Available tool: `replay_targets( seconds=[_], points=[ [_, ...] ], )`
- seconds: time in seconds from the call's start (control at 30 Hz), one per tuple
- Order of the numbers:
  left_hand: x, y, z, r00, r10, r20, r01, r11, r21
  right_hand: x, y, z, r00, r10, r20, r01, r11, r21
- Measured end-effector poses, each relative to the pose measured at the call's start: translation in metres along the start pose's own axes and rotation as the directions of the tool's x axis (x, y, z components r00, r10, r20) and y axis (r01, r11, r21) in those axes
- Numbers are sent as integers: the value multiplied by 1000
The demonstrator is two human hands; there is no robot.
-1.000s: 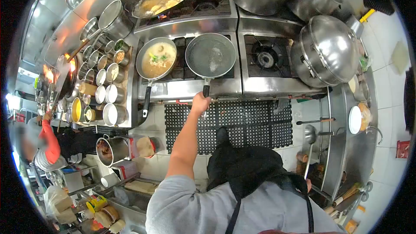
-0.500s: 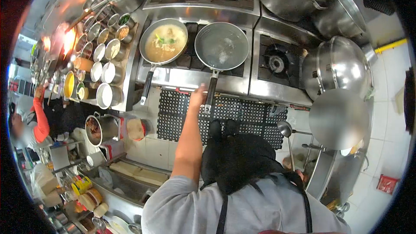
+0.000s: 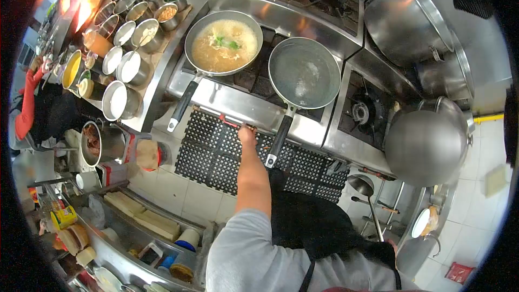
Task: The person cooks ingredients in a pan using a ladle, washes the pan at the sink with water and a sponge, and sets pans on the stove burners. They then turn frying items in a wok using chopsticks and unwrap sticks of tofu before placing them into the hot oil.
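Centrally, the left hand [image 3: 247, 135] is reaching to the stove [image 3: 232, 101]'s front edge, its grip unclear as open or closed, the right hand [image 3: 393, 245] is gripping a ladle [image 3: 361, 185] lower right, soup pan [image 3: 224, 44] and clear-liquid pan [image 3: 304, 73] are sitting upper centre.

The left arm [image 3: 254, 184] is stretched forward from the body, almost straight, and its forearm is bare. The left hand [image 3: 247, 134] is at the far end, with the back of it turned up and the fingers seeming a little bent, though they are too small to be sure. The right hand [image 3: 393, 246] is low at the right side, only partly visible.
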State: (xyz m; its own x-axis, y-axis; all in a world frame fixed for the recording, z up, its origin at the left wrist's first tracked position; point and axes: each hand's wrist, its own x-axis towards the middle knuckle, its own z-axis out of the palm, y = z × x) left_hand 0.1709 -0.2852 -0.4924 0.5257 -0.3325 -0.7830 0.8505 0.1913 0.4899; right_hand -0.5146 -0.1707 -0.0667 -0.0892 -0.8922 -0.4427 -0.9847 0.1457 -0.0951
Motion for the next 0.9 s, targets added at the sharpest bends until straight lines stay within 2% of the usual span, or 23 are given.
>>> replay_targets(
  seconds=[0.07, 0.1, 0.17, 0.2, 0.23, 0.27, 0.3, 0.37, 0.4, 0.43, 0.47, 0.5, 0.53, 0.57, 0.6, 0.63, 0.67, 0.7, 0.73, 0.77, 0.8, 0.83, 0.9],
  points=[
    [22, -14, -16, 999, 39, 8, -39, 999, 19, -3, -11, -1, 997, 69, -40, -68, 998, 15],
    [11, -9, -23, 1000, 11, -2, -9, 933, 359, -8, -24, -5, 993, 100, -54, -99, 995, 28],
    [-17, 16, -37, 999, -12, -52, 51, 480, 876, -11, -36, -10, 998, 35, -42, -33, 997, 65],
    [-78, 49, -28, 938, 304, 167, -275, 362, 890, -17, -45, -15, 999, 6, -34, -3, 996, 86],
    [-156, 93, -11, 736, 573, 360, -496, 96, 863, -19, -55, -18, 1000, 1, -30, 5, 979, 205],
    [-194, 148, -4, 646, 641, 415, -543, 3, 840, -22, -77, -22, 1000, -3, -29, 12, 946, 325],
    [-232, 203, 4, 546, 698, 464, -570, -96, 816, -34, -101, -30, 1000, 7, -20, 2, 900, 435],
    [-247, 294, 23, 96, 802, 589, -460, -489, 741, -43, -132, -40, 998, -56, -40, 67, 928, 367],
    [-207, 323, 14, 121, 739, 662, -380, -582, 719, -33, -117, -28, 974, -206, -91, 221, 951, 217],
    [-170, 343, 13, 149, 675, 723, -300, -666, 683, -14, -105, -12, 964, -242, -114, 265, 921, 286],
    [-167, 362, 35, 637, 454, 623, -472, -409, 781, -8, -107, -4, 951, -275, -140, 308, 883, 355],
    [-169, 377, 48, 891, -3, 454, -451, -112, 885, -13, -106, 2, 966, -243, -91, 259, 903, 343],
    [-126, 377, 32, 830, -206, 518, -532, -16, 846, -8, -129, -2, 976, -212, -52, 217, 918, 331],
    [-113, 372, 24, 784, -366, 502, -447, 228, 865, -6, -154, -6, 983, -182, -16, 177, 931, 318],
    [-134, 362, 26, 838, -378, 394, -253, 372, 893, -10, -172, -2, 983, -180, -43, 183, 911, 370],
    [-115, 347, 12, 779, -392, 489, -330, 406, 852, -14, -190, 7, 981, -180, -68, 192, 888, 418],
    [-95, 332, -7, 684, -349, 641, -514, 394, 762, -19, -212, 13, 979, -178, -97, 203, 861, 467],
    [-157, 327, 13, 825, -294, 484, -243, 587, 772, -28, -238, 15, 977, -187, -100, 212, 849, 484],
    [-189, 325, 27, 905, -160, 394, -294, 436, 851, -38, -265, 15, 975, -197, -105, 222, 839, 497],
    [-193, 319, 24, 856, -93, 508, -408, 483, 775, -45, -286, 15, 972, -207, -112, 235, 828, 509],
    [-210, 318, 30, 872, -56, 486, -393, 512, 764, -45, -298, 24, 982, -173, -80, 188, 816, 547],
    [-187, 304, 19, 802, -16, 598, -505, 516, 692, -52, -314, 24, 975, -194, -105, 219, 803, 555],
    [-172, 294, 5, 819, 11, 573, -500, 503, 705, -60, -357, 18, 956, -244, -165, 294, 770, 566]
  ],
)
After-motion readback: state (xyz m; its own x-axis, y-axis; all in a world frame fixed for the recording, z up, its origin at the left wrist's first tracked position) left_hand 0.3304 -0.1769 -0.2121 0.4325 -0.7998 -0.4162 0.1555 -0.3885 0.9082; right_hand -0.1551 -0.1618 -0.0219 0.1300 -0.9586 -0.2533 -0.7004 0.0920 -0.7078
